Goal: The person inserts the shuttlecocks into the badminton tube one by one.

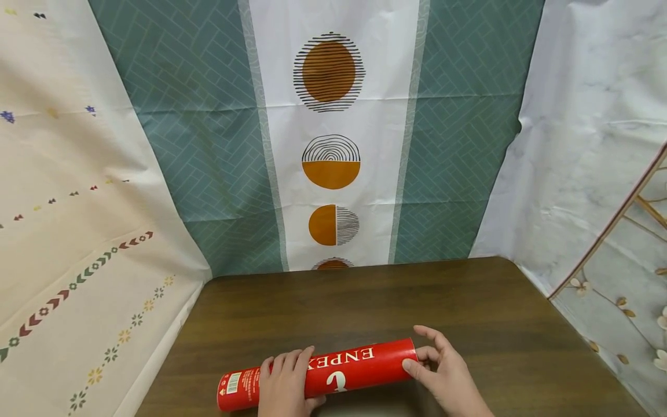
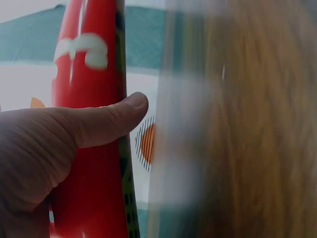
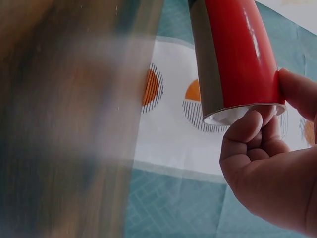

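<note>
A long red tube (image 1: 375, 376) with white "ENPEX" lettering and a barcode label at its left end is held level just above the table's near part. My left hand (image 1: 286, 379) grips it left of the middle, fingers over the top; in the left wrist view the thumb lies across the tube (image 2: 91, 183). At the tube's right end, my right hand (image 1: 445, 370) pinches the rim. The right wrist view shows its thumb on the red outside and other fingers curled at the end (image 3: 242, 59), where a pale inner surface shows. The index finger is raised.
A dark brown wooden table (image 1: 333, 301) lies beneath the tube. Behind it hangs a green and white cloth (image 1: 208, 145) with orange circles. A cream patterned cloth (image 1: 78, 231) drapes on the left, a pale marbled one (image 1: 578, 145) on the right.
</note>
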Tool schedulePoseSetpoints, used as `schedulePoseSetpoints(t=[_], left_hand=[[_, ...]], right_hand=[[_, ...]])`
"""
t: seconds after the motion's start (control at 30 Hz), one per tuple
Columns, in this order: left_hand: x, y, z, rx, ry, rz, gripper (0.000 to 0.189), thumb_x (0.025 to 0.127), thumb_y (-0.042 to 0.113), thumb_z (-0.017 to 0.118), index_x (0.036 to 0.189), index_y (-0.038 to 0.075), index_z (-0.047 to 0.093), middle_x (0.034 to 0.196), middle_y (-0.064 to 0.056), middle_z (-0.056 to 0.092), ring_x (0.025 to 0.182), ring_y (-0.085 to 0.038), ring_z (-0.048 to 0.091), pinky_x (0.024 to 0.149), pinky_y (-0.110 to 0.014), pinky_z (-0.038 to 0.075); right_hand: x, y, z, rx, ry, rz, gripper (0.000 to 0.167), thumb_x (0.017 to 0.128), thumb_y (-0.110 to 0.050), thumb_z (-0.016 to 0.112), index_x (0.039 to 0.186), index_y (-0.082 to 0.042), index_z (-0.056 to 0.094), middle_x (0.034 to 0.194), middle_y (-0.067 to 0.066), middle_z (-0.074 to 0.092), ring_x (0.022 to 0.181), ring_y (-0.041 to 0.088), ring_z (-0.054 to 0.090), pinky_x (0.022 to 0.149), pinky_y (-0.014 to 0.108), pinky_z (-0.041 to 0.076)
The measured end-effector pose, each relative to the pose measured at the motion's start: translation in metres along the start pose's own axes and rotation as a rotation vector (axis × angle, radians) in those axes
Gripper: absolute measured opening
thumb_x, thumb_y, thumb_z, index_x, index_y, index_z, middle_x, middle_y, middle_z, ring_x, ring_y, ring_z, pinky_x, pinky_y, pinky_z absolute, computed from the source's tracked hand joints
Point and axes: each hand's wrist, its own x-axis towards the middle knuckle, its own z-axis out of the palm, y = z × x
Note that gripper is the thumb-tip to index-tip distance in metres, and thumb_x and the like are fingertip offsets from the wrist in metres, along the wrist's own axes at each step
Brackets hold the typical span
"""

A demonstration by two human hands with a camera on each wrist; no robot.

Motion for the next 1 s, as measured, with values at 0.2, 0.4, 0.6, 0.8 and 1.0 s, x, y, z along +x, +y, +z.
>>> schedulePoseSetpoints(t=[0.2, 0.4, 0.6, 0.8, 1.0], left_hand=[[0.002, -0.006, -0.004, -0.011, -0.029, 0.005, 0.089, 0.060, 0.049, 0.103, 0.132, 0.016, 0.063, 0.124, -0.007, 0.072, 0.114, -0.033, 0.064, 0.105, -0.070, 0.047], [0.003, -0.007, -0.004, -0.031, -0.061, 0.000, 0.088, 0.059, 0.046, 0.104, 0.131, 0.016, 0.063, 0.125, -0.008, 0.072, 0.114, -0.034, 0.063, 0.107, -0.071, 0.046], [0.002, -0.008, -0.003, -0.041, -0.047, 0.015, 0.087, 0.059, 0.046, 0.104, 0.131, 0.016, 0.064, 0.123, -0.007, 0.072, 0.113, -0.032, 0.064, 0.105, -0.071, 0.046], [0.012, -0.011, 0.003, -0.030, 0.045, -0.029, 0.089, 0.056, 0.049, 0.105, 0.131, 0.019, 0.066, 0.121, -0.005, 0.075, 0.110, -0.030, 0.066, 0.100, -0.066, 0.049], [0.041, -0.032, 0.006, 0.027, 0.121, -0.119, 0.088, 0.058, 0.051, 0.103, 0.129, 0.014, 0.067, 0.117, -0.012, 0.077, 0.102, -0.033, 0.067, 0.089, -0.059, 0.048]], right_hand=[[0.000, 0.004, -0.006, 0.124, -0.187, -0.069, 0.077, 0.104, -0.017, 0.070, 0.166, -0.007, 0.024, 0.121, 0.024, 0.076, 0.104, 0.014, 0.074, 0.090, 0.025, 0.061], [0.003, 0.011, -0.008, 0.278, -0.476, -0.172, 0.073, 0.113, -0.008, 0.049, 0.171, -0.007, 0.005, 0.139, 0.029, 0.068, 0.124, 0.013, 0.070, 0.105, 0.024, 0.057], [0.007, 0.010, -0.014, 0.275, -0.543, -0.156, 0.069, 0.114, -0.009, 0.046, 0.171, -0.006, 0.008, 0.145, 0.025, 0.065, 0.129, 0.013, 0.067, 0.106, 0.025, 0.056], [0.007, 0.001, -0.029, 0.111, -0.255, -0.144, 0.069, 0.112, -0.018, 0.057, 0.169, -0.006, 0.020, 0.145, 0.026, 0.065, 0.124, 0.010, 0.071, 0.100, 0.019, 0.056], [0.004, 0.002, -0.048, 0.049, -0.076, -0.068, 0.061, 0.110, -0.027, 0.062, 0.162, -0.010, 0.035, 0.134, 0.006, 0.074, 0.121, 0.005, 0.070, 0.097, 0.016, 0.054]])
